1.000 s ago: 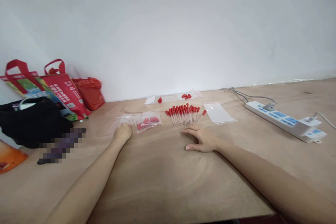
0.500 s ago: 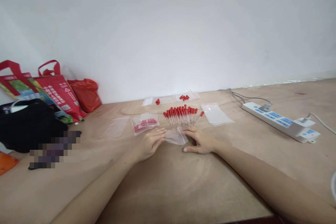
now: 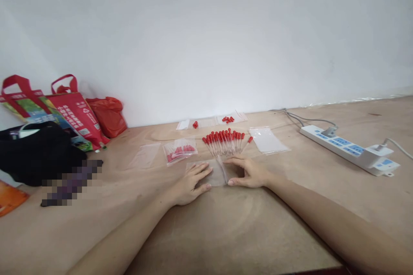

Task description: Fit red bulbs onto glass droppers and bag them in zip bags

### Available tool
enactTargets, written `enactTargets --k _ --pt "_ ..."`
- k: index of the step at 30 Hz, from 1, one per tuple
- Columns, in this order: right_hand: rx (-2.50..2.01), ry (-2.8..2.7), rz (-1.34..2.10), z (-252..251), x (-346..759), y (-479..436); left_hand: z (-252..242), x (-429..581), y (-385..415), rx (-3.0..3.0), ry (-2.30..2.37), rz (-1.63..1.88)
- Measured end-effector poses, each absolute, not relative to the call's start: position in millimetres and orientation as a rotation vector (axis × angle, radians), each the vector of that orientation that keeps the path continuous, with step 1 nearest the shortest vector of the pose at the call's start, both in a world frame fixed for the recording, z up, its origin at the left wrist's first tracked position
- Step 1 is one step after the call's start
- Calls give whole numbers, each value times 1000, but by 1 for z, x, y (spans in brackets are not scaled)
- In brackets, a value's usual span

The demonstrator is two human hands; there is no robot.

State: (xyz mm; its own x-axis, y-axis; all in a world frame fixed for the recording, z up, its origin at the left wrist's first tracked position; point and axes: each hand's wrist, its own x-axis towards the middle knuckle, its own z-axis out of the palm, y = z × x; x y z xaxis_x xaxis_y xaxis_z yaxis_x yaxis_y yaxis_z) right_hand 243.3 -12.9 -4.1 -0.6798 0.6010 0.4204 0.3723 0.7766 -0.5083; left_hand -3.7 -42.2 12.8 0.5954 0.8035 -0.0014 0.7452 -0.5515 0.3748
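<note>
A small clear zip bag (image 3: 217, 174) lies flat on the table between my hands. My left hand (image 3: 192, 182) rests on its left part, fingers stretched out and the thumb apart. At the bag's right end, by the zip strip, is my right hand (image 3: 248, 172); its thumb and fingers are apart, the fingertips at or near the edge. Just beyond the bag, a row of glass droppers (image 3: 226, 137) with red rubber bulbs fans out. Left of them sits a zip bag with red-bulbed droppers inside (image 3: 180, 151).
Red bulbs lie in two groups (image 3: 195, 124) (image 3: 228, 119) near the wall, with thin clear tubes between. A stack of clear bags (image 3: 269, 139) and a white power strip (image 3: 348, 148) are on the right. Shopping bags (image 3: 77, 114) and a black bag (image 3: 38, 154) stand left.
My left hand has moved from the bag's edge onto it and flattened, and the bag now lies flatter. My right hand stays beside it. The view has shifted slightly.
</note>
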Motion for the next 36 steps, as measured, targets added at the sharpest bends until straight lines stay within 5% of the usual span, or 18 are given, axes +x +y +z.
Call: enactTargets --k 16,29,36 --pt "-720 -2068 887 -21 222 -18 10 39 -16 1985 1491 668" --pt "-846 -2044 798 -20 212 -24 -5 45 -8 1841 1583 722" --pt "-802 -2229 448 -12 218 -25 -8 42 -10 1850 1541 719"
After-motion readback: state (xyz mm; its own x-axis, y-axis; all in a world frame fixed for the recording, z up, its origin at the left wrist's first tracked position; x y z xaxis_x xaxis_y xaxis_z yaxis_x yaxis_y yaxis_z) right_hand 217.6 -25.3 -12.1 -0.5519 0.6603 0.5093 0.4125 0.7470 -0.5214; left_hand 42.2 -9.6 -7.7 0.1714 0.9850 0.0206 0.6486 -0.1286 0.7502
